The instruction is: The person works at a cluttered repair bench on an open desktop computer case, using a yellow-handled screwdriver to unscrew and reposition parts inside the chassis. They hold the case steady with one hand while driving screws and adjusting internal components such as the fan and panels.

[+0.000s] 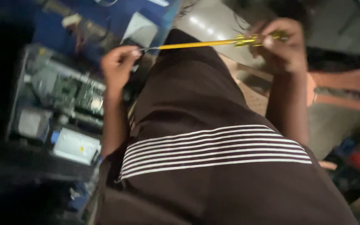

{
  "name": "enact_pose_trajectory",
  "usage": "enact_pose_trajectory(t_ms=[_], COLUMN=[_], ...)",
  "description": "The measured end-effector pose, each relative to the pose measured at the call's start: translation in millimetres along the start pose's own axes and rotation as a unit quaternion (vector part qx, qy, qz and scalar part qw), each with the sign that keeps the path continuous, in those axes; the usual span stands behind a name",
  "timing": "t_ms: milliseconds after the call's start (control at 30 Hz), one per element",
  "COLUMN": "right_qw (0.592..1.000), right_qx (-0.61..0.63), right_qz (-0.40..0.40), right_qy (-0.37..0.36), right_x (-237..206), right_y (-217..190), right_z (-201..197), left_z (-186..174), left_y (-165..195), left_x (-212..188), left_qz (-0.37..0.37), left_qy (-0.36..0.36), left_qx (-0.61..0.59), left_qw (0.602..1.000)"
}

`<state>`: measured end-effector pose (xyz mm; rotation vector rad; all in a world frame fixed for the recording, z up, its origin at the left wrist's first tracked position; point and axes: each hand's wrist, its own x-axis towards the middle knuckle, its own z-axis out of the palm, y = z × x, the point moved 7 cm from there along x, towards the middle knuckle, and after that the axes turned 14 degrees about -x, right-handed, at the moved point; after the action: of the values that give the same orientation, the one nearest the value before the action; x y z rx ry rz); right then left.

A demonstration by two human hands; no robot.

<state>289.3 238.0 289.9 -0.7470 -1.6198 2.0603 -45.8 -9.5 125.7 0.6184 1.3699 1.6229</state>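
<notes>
A long screwdriver (198,43) with a yellow shaft and a clear yellow-green handle lies level in front of my dark brown, white-striped shirt (213,146). My right hand (282,46) is closed round the handle at the upper right. My left hand (119,64) pinches the thin metal tip at the upper left. Motion blur hides the finger detail.
An open computer case (63,100) lies to the left, with a green circuit board (82,93) and a silvery box-shaped unit (76,146) inside. Blue objects are at the top left. A pinkish plastic chair (346,89) stands on the right, with dark clutter below it.
</notes>
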Motion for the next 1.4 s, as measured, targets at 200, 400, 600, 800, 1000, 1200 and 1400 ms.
enact_pose_trajectory(t_ms=[200,400,600,800,1000,1200,1400], right_qw=[0.998,0.973,0.945,0.897,0.821,0.814,0.827], right_qx=[-0.02,-0.165,-0.246,-0.317,-0.428,-0.426,-0.421], right_qz=[-0.043,-0.11,-0.125,-0.181,-0.287,-0.31,-0.285], right_qy=[-0.039,-0.122,-0.174,-0.252,-0.248,-0.244,-0.24], right_x=[43,103,143,176,193,195,197], right_y=[-20,-54,-92,-102,-103,-97,-94], right_z=[24,53,72,86,84,80,74], left_z=[20,43,80,104,118,117,122], left_y=[5,25,47,19,6,-10,-8], left_x=[-37,-22,26,82,101,104,106], left_qz=[0.041,0.089,0.146,0.075,0.105,0.079,0.125], left_qy=[0.013,0.033,0.023,0.012,-0.003,-0.013,-0.024], left_qx=[0.06,0.14,0.28,0.327,0.342,0.358,0.351], left_qw=[0.997,0.986,0.949,0.942,0.934,0.93,0.928])
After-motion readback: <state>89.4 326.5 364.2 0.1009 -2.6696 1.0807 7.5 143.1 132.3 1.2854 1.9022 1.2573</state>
